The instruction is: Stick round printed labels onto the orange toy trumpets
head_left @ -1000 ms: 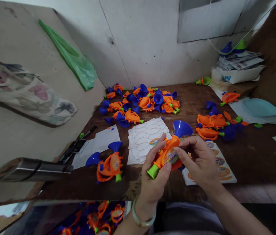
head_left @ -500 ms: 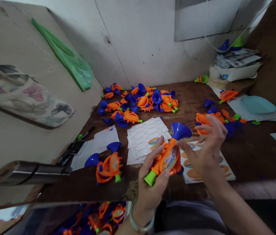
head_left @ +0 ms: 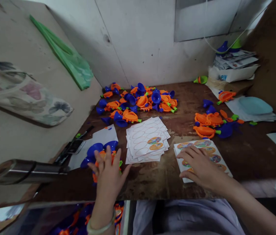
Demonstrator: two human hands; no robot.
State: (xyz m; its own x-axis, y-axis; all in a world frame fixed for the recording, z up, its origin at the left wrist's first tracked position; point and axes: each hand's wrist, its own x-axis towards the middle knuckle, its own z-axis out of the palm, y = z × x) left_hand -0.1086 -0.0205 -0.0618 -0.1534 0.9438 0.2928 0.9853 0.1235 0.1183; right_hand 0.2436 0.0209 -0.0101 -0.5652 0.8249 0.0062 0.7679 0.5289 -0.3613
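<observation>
My left hand (head_left: 108,174), fingers spread, is over a few orange toy trumpets with blue bells (head_left: 95,148) at the table's left front. It partly covers them, and I cannot tell whether it touches them. My right hand (head_left: 198,164) lies over a stack of sticker sheets (head_left: 215,150) printed with oval orange pictures; its fingers are loosely bent, with the thumb apart. Between the hands is a pile of mostly used sticker sheets (head_left: 142,137), the top one with two ovals left on it.
A heap of toy trumpets (head_left: 144,101) lies against the wall. More orange and blue parts (head_left: 208,120) are at right, near a pale blue dish (head_left: 256,105). A steel flask (head_left: 25,171) is at left. A bin of trumpets (head_left: 79,218) shows below the table edge.
The toy trumpet in my left hand has gone to the left with that hand and now lies among the others there, released. My right hand has come down onto the sticker sheets.
</observation>
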